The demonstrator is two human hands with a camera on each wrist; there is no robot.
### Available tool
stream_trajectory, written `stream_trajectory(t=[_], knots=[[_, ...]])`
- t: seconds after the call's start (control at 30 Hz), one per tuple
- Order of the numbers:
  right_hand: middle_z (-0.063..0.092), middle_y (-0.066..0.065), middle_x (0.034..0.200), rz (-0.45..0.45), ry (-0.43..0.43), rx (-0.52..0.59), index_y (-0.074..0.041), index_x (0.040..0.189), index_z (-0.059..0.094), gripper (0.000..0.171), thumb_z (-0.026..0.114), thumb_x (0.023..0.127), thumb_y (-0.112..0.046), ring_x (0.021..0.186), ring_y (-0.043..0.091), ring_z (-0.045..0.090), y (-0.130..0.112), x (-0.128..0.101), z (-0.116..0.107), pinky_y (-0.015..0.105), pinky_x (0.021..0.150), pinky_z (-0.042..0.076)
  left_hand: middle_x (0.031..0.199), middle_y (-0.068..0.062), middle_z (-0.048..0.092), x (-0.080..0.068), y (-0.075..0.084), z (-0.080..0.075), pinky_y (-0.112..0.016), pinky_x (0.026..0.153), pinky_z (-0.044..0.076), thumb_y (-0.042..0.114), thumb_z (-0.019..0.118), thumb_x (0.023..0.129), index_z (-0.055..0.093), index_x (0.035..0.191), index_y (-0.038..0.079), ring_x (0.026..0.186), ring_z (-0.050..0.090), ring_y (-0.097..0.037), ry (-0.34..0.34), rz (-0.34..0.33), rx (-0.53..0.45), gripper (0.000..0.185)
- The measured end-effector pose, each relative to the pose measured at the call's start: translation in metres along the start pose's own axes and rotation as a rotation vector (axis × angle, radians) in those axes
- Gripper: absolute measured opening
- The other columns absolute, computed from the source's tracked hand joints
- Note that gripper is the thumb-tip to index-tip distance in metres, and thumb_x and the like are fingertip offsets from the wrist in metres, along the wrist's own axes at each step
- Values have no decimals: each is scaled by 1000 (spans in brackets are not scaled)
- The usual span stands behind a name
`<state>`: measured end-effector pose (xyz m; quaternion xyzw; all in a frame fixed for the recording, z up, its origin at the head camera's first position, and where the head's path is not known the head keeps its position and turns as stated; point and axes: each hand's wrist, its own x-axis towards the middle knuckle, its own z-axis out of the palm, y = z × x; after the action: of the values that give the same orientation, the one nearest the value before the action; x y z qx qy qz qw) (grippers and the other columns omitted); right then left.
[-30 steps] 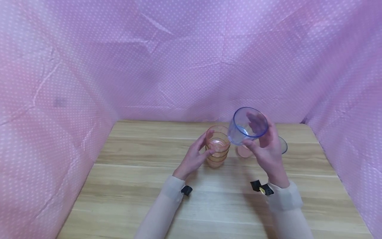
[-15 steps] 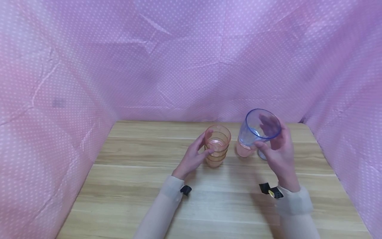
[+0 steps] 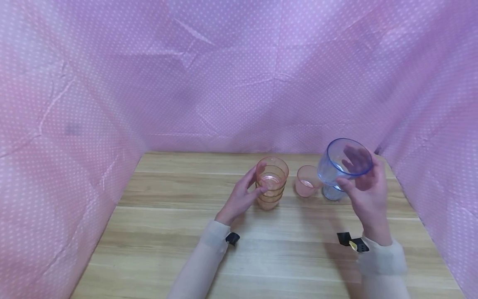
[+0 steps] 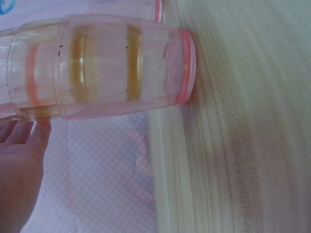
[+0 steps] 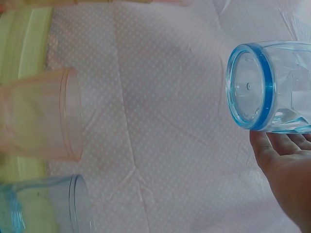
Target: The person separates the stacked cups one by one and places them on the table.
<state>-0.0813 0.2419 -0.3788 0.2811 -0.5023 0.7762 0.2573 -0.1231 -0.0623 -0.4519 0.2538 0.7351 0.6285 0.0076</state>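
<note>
My left hand [image 3: 240, 200] grips a stack of clear pink and amber plastic cups [image 3: 270, 199] near its top. In the left wrist view the pink base of the stack [image 4: 187, 68] stands right at the tabletop. My right hand [image 3: 369, 197] holds a clear blue cup [image 3: 325, 171] above the table, its mouth tipped toward the head camera. The right wrist view shows this cup's blue-ringed base [image 5: 248, 87] with fingers under its side. Below it on the table is another blue cup [image 3: 331, 193], partly hidden. Beside that stands a single pink cup [image 3: 305, 189].
A wood-grain table [image 3: 168, 245] lies under everything. Pink cloth with white dots [image 3: 224, 83] hangs behind the table and along both sides. Both wrists wear pale cuffs with black pieces attached.
My right hand has moved right with the blue cup, from beside the stack to over the other blue cup, uncovering the pink cup. The left hand and stack have stayed nearly still.
</note>
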Motion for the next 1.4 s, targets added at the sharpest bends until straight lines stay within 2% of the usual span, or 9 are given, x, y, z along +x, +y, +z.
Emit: stream_trajectory(t=[0.1, 0.3, 0.5, 0.63, 0.8, 0.93, 1.07, 1.3, 1.4], knots=[[50, 29, 147, 15, 30, 11, 12, 146, 39, 79, 75, 77, 27, 140, 37, 47, -3, -2, -7, 40, 115, 45, 161, -8, 44, -1, 0, 0, -40, 124, 33, 13, 71, 98, 36, 162, 12, 147, 43, -26, -4, -4, -3, 72], [50, 30, 147, 42, 71, -8, 10, 149, 38, 81, 68, 77, 34, 139, 38, 46, -10, -7, -21, 38, 115, 45, 162, -5, 43, -1, 0, 0, -38, 124, 32, 29, 71, 99, 34, 162, 8, 147, 43, -25, -14, -6, 10, 76], [49, 30, 147, 54, 96, -17, 8, 150, 37, 84, 54, 75, 41, 138, 39, 47, -12, -9, -39, 37, 113, 46, 161, -6, 45, 0, 1, 1, -37, 123, 34, 15, 72, 98, 36, 162, 15, 146, 44, -22, -7, -2, 8, 74], [49, 30, 147, 57, 111, -29, 6, 152, 37, 87, 48, 74, 43, 137, 38, 49, -15, -10, -52, 36, 112, 47, 161, -7, 45, -1, 1, 0, -38, 123, 34, 15, 72, 98, 36, 162, 17, 145, 45, -26, -9, 9, 6, 74], [51, 31, 145, 79, 156, -39, 7, 152, 37, 87, 44, 74, 44, 135, 38, 51, -18, -13, -64, 34, 110, 49, 160, -7, 45, -1, 0, -1, -38, 123, 34, 38, 69, 98, 36, 162, 16, 144, 47, -29, -9, 15, 4, 76], [55, 27, 144, 119, 204, -99, 5, 152, 39, 88, 43, 73, 43, 132, 33, 54, -20, -16, -73, 30, 107, 50, 160, -6, 45, -1, -1, -1, -37, 123, 34, 52, 67, 94, 37, 162, 21, 145, 45, -25, -2, 14, 4, 81], [57, 21, 144, 154, 219, -148, 3, 153, 39, 87, 45, 75, 41, 133, 29, 54, -21, -18, -82, 25, 106, 49, 160, -5, 45, -1, -1, -1, -38, 123, 34, 54, 66, 94, 36, 162, 25, 145, 45, -26, -3, 15, 8, 80], [57, 16, 141, 255, 318, -254, -1, 151, 40, 84, 51, 77, 39, 129, 23, 56, -20, -21, -97, 19, 101, 52, 161, -8, 45, -1, -3, -1, -41, 123, 34, 52, 66, 94, 35, 162, 15, 146, 44, -27, -5, 37, 2, 83], [56, 15, 138, 279, 348, -264, -3, 151, 38, 87, 51, 75, 40, 125, 22, 58, -17, -23, -103, 18, 96, 55, 161, -8, 45, -1, -3, -1, -41, 123, 34, 55, 65, 93, 35, 162, 16, 145, 45, -27, -3, 38, 6, 85]])
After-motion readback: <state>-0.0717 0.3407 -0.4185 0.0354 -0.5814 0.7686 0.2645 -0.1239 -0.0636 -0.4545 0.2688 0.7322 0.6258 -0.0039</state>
